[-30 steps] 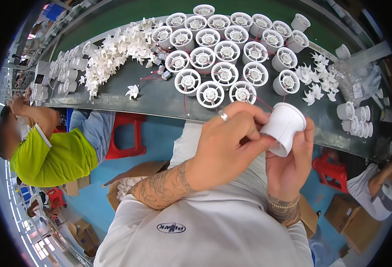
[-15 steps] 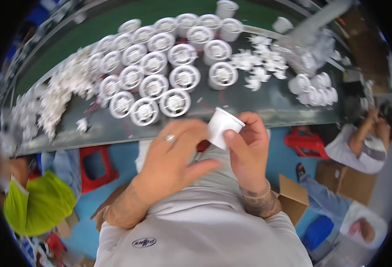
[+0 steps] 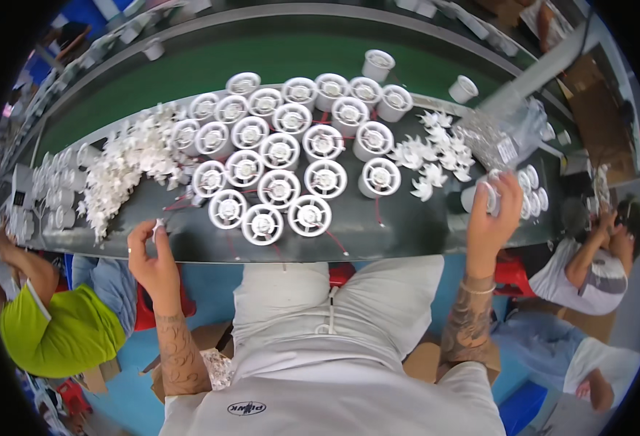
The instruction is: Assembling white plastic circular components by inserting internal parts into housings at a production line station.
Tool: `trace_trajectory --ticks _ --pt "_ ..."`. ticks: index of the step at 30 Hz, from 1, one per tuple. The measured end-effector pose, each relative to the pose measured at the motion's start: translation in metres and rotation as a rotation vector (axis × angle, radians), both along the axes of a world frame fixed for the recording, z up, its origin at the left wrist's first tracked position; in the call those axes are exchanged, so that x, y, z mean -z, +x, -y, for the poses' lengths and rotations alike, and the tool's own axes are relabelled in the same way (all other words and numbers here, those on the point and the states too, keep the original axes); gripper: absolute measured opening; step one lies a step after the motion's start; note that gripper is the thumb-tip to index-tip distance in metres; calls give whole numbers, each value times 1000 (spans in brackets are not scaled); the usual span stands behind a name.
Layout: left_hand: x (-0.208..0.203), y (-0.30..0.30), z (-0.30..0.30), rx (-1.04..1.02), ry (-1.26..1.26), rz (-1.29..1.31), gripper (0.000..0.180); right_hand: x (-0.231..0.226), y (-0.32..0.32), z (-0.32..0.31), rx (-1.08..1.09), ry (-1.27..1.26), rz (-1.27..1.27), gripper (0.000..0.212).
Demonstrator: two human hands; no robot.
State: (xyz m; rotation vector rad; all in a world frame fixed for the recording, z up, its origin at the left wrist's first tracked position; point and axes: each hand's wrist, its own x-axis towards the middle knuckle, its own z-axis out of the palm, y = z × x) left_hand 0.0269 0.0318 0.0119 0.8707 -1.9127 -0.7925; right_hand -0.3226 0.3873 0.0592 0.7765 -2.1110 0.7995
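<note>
My left hand (image 3: 154, 261) is over the front edge of the dark bench, left of centre. Its thumb and forefinger pinch a small white part (image 3: 159, 224), too small to identify. At the right end of the bench my right hand (image 3: 496, 218) is closed around a white plastic cup (image 3: 470, 199), partly hidden by the fingers. More white cups (image 3: 531, 176) lie on their sides just beyond it. Between the hands stand rows of upright white cups (image 3: 309, 216), each with a ringed, spoked insert; red wires trail from several.
Left of the rows lies a heap of small white parts (image 3: 120, 174). White finned impellers (image 3: 432, 152) and a clear plastic bag (image 3: 491, 142) lie to the right. Behind runs a green conveyor belt (image 3: 189, 65). People sit on both sides, one in a lime shirt (image 3: 66, 327).
My hands have parted from in front of my body, left hand leftward, right hand to the right-end cups. A lone white piece near the front left edge is gone from its spot.
</note>
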Motion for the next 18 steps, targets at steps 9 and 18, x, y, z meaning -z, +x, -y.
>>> trace_trajectory --ticks 9,18 --pt "18 14 30 -283 -239 203 30 7 -203 196 -438 465 349 42" --pt "17 16 25 -273 -283 357 15 22 -211 276 -614 472 615 33"
